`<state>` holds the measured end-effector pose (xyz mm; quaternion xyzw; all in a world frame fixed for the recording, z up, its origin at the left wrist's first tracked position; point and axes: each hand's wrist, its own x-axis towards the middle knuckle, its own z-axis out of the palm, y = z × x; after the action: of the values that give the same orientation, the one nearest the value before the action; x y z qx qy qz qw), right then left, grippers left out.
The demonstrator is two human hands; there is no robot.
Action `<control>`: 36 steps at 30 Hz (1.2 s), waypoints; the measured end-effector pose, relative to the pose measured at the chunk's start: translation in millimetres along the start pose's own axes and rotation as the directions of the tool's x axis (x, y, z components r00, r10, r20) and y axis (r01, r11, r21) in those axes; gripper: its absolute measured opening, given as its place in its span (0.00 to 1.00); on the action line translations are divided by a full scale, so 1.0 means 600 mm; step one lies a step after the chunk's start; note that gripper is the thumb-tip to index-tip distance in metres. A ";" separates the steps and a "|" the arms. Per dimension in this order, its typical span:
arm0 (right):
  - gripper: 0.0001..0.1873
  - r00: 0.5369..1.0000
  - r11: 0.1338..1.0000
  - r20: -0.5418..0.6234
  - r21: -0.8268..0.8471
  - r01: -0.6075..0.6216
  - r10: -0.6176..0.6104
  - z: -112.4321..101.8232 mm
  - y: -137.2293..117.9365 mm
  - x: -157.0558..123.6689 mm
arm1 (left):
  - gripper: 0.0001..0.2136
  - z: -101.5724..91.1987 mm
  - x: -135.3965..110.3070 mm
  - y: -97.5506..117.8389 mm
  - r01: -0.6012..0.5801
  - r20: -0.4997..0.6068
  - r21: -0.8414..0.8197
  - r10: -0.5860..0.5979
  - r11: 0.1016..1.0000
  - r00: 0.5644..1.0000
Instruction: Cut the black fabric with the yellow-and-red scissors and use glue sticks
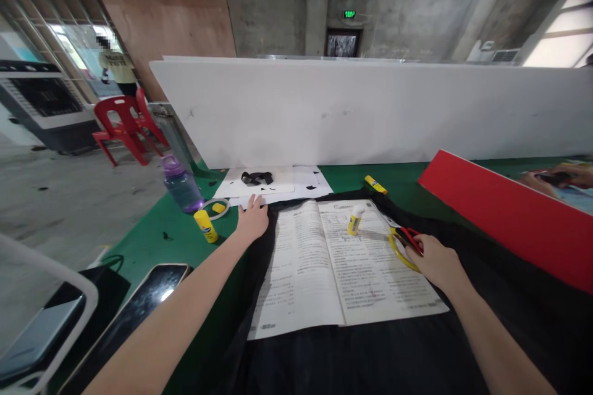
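My left hand [253, 220] lies with its fingers spread at the edge of the black cloth [370, 358], beside white paper sheets [301, 182] bearing black scraps [257, 178]. My right hand [435, 260] is closed around a red-and-black tool [409, 239] at the right side of an open book [306, 259]; its exact kind is unclear. A yellow ring [399, 253] curves under those fingers. On the book's right page a glue stick [354, 221] stands upright. Another glue stick [206, 226] is left of my left hand, near a white ring [222, 208] with a yellow cap [217, 207] inside.
White panel [370, 114] stands across the table's back; a red board [504, 216] leans at right. Beyond it are another person's hands [556, 179]. A yellow tube [375, 185], purple-lidded bottle [180, 185] and phone [139, 302] lie around. Red chairs [120, 120] stand behind left.
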<state>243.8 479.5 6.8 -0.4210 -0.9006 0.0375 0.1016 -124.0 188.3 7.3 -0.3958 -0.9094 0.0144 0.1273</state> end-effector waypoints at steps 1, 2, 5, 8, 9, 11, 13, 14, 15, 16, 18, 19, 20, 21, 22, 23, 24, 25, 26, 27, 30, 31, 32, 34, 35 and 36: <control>0.21 1.000 1.000 0.000 0.001 -0.001 0.001 -0.001 -0.001 -0.001 | 0.19 -0.002 -0.002 -0.002 0.006 -0.009 0.000 -0.006 1.000 1.000; 0.21 1.000 1.000 0.002 0.001 -0.002 0.002 -0.002 -0.002 -0.001 | 0.18 -0.004 -0.004 -0.005 0.013 -0.021 0.000 -0.013 1.000 1.000; 0.21 1.000 1.000 0.013 -0.002 -0.010 0.010 -0.006 -0.007 -0.004 | 0.17 -0.010 -0.013 -0.014 0.029 -0.066 0.003 -0.029 1.000 0.997; 0.21 1.000 1.000 0.026 0.000 -0.016 0.016 -0.010 -0.009 -0.006 | 0.16 -0.014 -0.021 -0.021 0.043 -0.104 0.003 -0.042 0.999 0.994; 0.21 0.999 1.000 0.029 0.001 -0.016 0.016 -0.011 -0.009 -0.006 | 0.16 -0.015 -0.024 -0.023 0.048 -0.113 0.002 -0.047 0.999 0.992; 0.21 1.000 1.000 0.028 0.001 -0.013 0.013 -0.010 -0.008 -0.006 | 0.16 -0.018 -0.028 -0.026 0.056 -0.131 0.000 -0.055 0.998 0.990; 0.22 1.000 1.000 0.021 0.000 -0.007 0.007 -0.008 -0.006 -0.005 | 0.15 -0.022 -0.032 -0.026 0.059 -0.150 -0.003 -0.059 0.998 0.987; 0.22 1.000 1.000 0.020 0.001 -0.003 0.003 -0.007 -0.005 -0.005 | 0.16 -0.025 -0.034 -0.026 0.056 -0.160 -0.005 -0.056 0.998 0.986; 0.22 1.000 1.000 0.021 0.002 0.001 -0.001 -0.006 -0.004 -0.004 | 0.16 -0.027 -0.035 -0.025 0.049 -0.168 -0.009 -0.050 0.999 0.985; 0.22 1.000 1.000 0.024 0.005 0.002 -0.002 -0.005 -0.004 -0.004 | 0.16 -0.029 -0.037 -0.024 0.040 -0.173 -0.014 -0.042 0.999 0.984; 0.21 1.000 1.000 0.028 0.012 -0.001 0.000 -0.005 -0.003 -0.003 | 0.15 -0.033 -0.038 -0.022 0.018 -0.177 -0.027 -0.023 0.999 0.984; 0.21 1.000 1.000 0.027 0.014 -0.004 0.003 -0.005 -0.003 -0.003 | 0.15 -0.035 -0.038 -0.020 0.008 -0.176 -0.034 -0.014 0.999 0.984; 0.21 1.000 1.000 0.026 0.016 -0.007 0.006 -0.005 -0.004 -0.003 | 0.15 -0.035 -0.038 -0.019 0.000 -0.173 -0.042 -0.007 0.999 0.985; 0.21 1.000 1.000 0.024 0.017 -0.008 0.008 -0.006 -0.004 -0.004 | 0.15 -0.035 -0.038 -0.017 -0.008 -0.169 -0.050 0.000 0.999 0.986; 0.22 1.000 1.000 0.023 0.017 -0.009 0.009 -0.006 -0.004 -0.004 | 0.14 -0.034 -0.039 -0.016 -0.017 -0.164 -0.057 0.008 0.998 0.987; 0.22 1.000 1.000 0.024 0.017 -0.010 0.010 -0.007 -0.004 -0.004 | 0.13 -0.033 -0.039 -0.015 -0.028 -0.155 -0.064 0.017 0.998 0.988; 0.22 1.000 1.000 0.025 0.016 -0.010 0.010 -0.007 -0.005 -0.004 | 0.12 -0.032 -0.040 -0.014 -0.037 -0.145 -0.071 0.027 0.997 0.989; 0.22 1.000 1.000 0.027 0.015 -0.010 0.009 -0.008 -0.005 -0.004 | 0.12 -0.030 -0.041 -0.012 -0.045 -0.135 -0.078 0.034 0.996 0.990; 0.22 1.000 1.000 0.029 0.013 -0.008 0.008 -0.008 -0.005 -0.004 | 0.11 -0.029 -0.042 -0.011 -0.051 -0.125 -0.085 0.040 0.995 0.991; 0.22 0.999 1.000 0.033 0.011 -0.007 0.007 -0.009 -0.004 -0.003 | 0.11 -0.028 -0.044 -0.010 -0.053 -0.117 -0.092 0.042 0.994 0.992; 0.21 0.999 1.000 0.047 -0.001 0.000 0.000 -0.009 -0.004 -0.003 | 0.12 -0.031 -0.048 -0.005 -0.045 -0.113 -0.114 0.032 0.993 0.993; 0.21 0.999 1.000 0.046 -0.006 0.004 -0.004 -0.009 -0.004 -0.003 | 0.12 -0.036 -0.049 -0.002 -0.041 -0.114 -0.122 0.027 0.992 0.993; 0.21 0.999 1.000 0.040 -0.012 0.008 -0.007 -0.009 -0.003 -0.003 | 0.12 -0.043 -0.052 0.001 -0.037 -0.114 -0.133 0.022 0.990 0.993; 0.22 1.000 0.999 0.028 -0.030 0.015 -0.014 -0.008 -0.003 -0.003 | 0.12 -0.063 -0.059 0.012 -0.038 -0.109 -0.165 0.020 0.986 0.994; 0.23 0.999 0.999 0.028 -0.038 0.018 -0.017 -0.008 -0.002 -0.003 | 0.11 -0.076 -0.065 0.019 -0.044 -0.105 -0.185 0.025 0.982 0.994; 0.23 0.999 0.999 0.034 -0.046 0.021 -0.019 -0.007 -0.001 -0.002 | 0.11 -0.092 -0.073 0.027 -0.054 -0.101 -0.206 0.034 0.977 0.994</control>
<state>245.1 478.0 10.8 -0.4134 -0.9070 0.0226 0.0769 -70.3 163.7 48.8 -0.4273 -0.8896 -0.0974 0.1285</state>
